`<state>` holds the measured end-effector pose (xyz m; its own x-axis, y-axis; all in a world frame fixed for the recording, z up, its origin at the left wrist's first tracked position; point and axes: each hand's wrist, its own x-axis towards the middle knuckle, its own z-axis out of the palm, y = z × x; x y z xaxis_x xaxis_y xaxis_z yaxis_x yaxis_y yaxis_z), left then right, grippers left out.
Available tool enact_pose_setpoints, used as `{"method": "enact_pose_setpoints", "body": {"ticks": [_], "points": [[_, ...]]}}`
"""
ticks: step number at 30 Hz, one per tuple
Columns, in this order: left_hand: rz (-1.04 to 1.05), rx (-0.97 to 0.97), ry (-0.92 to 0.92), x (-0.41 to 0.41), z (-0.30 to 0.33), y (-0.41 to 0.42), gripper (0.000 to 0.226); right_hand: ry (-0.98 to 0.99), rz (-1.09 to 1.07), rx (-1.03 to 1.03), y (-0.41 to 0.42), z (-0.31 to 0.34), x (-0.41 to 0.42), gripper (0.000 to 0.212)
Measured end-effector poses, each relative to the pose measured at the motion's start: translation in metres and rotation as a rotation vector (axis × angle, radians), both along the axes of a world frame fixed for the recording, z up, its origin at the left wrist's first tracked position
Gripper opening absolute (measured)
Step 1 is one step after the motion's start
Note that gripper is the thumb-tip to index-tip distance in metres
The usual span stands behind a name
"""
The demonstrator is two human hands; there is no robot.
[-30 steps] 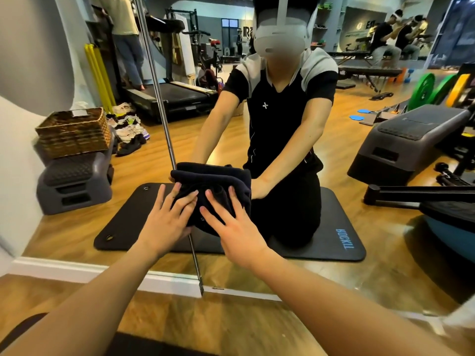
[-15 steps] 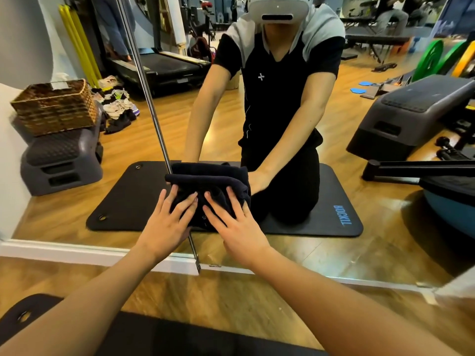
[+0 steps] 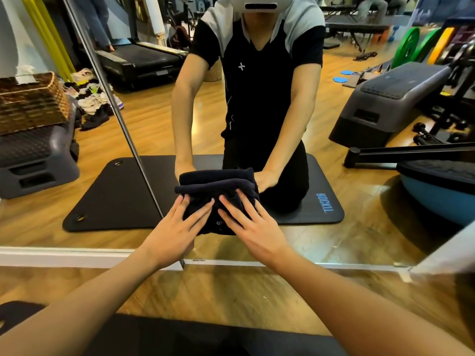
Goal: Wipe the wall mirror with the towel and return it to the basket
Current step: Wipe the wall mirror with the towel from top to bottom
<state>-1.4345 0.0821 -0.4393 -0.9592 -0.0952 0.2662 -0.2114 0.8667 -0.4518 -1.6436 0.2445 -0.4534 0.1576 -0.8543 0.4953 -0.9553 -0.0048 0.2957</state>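
Note:
A folded dark navy towel (image 3: 216, 201) is pressed flat against the lower part of the wall mirror (image 3: 334, 240). My left hand (image 3: 177, 227) lies on the towel's left half with straight, spread fingers. My right hand (image 3: 254, 227) presses its right half the same way. The mirror shows the reflection of a kneeling person and both hands behind the towel. A brown wicker basket (image 3: 30, 104) appears in the mirror at the left, standing on a grey step platform (image 3: 36, 160).
A metal seam (image 3: 120, 119) runs diagonally down the mirror to its white bottom edge (image 3: 64, 255). The reflection shows a black exercise mat (image 3: 115, 196), a treadmill, shoes, a second grey step (image 3: 385, 104) and weight plates. Wooden floor and a dark mat (image 3: 205, 337) lie under my arms.
Both hands and the towel have slid downward on the mirror, nearer its bottom edge. My view has tilted down with them.

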Motion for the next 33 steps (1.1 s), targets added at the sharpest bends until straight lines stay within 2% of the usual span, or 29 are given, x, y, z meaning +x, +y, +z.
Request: {"method": "enact_pose_setpoints", "body": {"ticks": [7,13,17,33], "points": [[0.010,-0.030,-0.087,-0.037,0.003,0.035,0.096,0.116,0.003,0.019,0.038,-0.004,-0.051,0.066],[-0.029,0.015,-0.108,-0.078,0.002,0.069,0.092,0.170,-0.009,0.014,0.077,-0.004,-0.093,0.052],[-0.059,0.036,-0.147,-0.108,0.003,0.091,0.093,0.220,0.001,0.026,0.105,-0.002,-0.128,0.055],[-0.237,0.074,-0.159,-0.235,-0.008,0.184,0.096,0.259,-0.112,0.089,0.221,-0.002,-0.240,0.064]]}}
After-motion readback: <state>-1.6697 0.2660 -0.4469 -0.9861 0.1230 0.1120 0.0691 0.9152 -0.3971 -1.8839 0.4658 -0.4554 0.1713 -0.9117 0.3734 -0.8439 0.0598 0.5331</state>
